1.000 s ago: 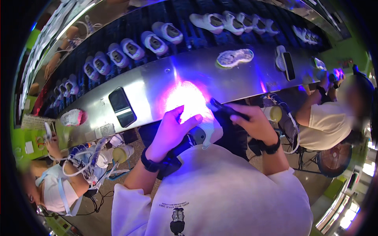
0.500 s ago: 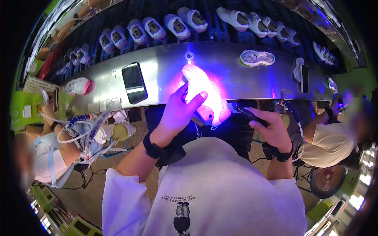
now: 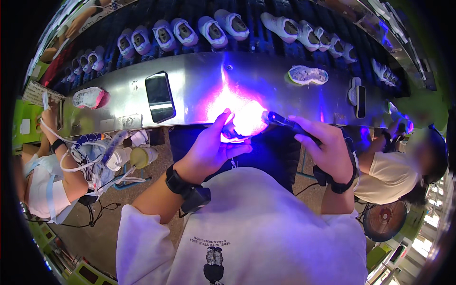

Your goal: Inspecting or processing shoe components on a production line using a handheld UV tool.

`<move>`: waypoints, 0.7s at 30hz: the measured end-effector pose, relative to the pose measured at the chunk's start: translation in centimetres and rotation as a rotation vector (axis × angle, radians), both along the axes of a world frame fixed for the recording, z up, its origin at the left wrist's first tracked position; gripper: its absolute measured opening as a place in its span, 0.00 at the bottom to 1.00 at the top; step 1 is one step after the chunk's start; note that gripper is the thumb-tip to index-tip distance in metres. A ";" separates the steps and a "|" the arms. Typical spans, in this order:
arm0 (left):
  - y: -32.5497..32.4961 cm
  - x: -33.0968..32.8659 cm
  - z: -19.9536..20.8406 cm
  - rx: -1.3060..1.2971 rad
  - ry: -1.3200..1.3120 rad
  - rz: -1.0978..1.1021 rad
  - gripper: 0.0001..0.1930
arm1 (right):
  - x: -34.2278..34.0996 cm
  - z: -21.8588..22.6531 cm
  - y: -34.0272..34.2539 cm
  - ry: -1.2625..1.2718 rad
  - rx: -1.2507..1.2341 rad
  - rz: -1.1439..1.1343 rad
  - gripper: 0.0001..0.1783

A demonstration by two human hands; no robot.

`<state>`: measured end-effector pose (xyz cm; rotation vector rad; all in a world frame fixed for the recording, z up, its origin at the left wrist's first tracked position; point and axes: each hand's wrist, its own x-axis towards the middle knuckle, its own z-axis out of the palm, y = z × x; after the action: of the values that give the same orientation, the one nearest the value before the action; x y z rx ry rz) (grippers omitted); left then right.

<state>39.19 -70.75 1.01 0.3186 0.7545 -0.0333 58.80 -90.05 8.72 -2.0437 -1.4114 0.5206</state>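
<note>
My left hand (image 3: 209, 149) grips a shoe (image 3: 249, 121) at the near edge of the metal bench, thumb below and fingers at its left side. Violet-white glare washes out most of the shoe, so its details are hidden. In my right hand (image 3: 325, 145) is a slim black torch (image 3: 287, 122), held between thumb and fingers. Its head points left at the shoe, close to its right side; I cannot tell whether they touch.
A dark phone (image 3: 160, 97) lies on the metal bench (image 3: 190, 71). Shoe soles (image 3: 308, 75) (image 3: 89, 98) lie to either side. White shoes (image 3: 212, 32) line a dark conveyor (image 3: 194, 54) behind. Co-workers sit left (image 3: 59, 178) and right (image 3: 387, 173).
The shoe has turned from stretching away across the bench to a shorter, more end-on pose. My left hand has shifted its grip lower. The torch has moved up and left against the shoe's side.
</note>
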 end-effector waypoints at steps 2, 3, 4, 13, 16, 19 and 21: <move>-0.3 0.1 -1.2 -0.084 -0.013 0.015 0.21 | 0.5 0.0 0.2 0.027 -0.028 -0.008 0.26; -0.4 0.2 -1.8 -0.160 -0.031 0.038 0.21 | 0.8 -0.1 0.2 0.049 -0.048 -0.009 0.25; 0.0 0.6 -1.5 -0.324 -0.009 0.034 0.23 | 1.0 -0.6 0.3 0.101 -0.036 -0.029 0.25; -0.7 2.2 -2.0 -0.845 -0.171 -0.017 0.31 | 1.0 -4.8 -1.0 0.151 0.058 -0.092 0.25; -0.8 2.1 -3.4 -0.897 -0.455 -0.085 0.31 | 0.0 -6.0 -2.4 0.181 0.090 -0.147 0.25; -2.1 2.5 1.1 0.692 -0.341 -0.268 0.30 | 0.0 -5.9 -3.0 0.238 0.052 -0.244 0.24; -0.8 3.8 1.1 -0.203 -0.316 -0.040 0.29 | -0.4 -5.8 -2.0 0.289 0.051 -0.291 0.23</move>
<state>43.04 -71.53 2.11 0.1402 0.4263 -0.0946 58.45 -92.07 2.87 -1.9936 -0.9320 0.6172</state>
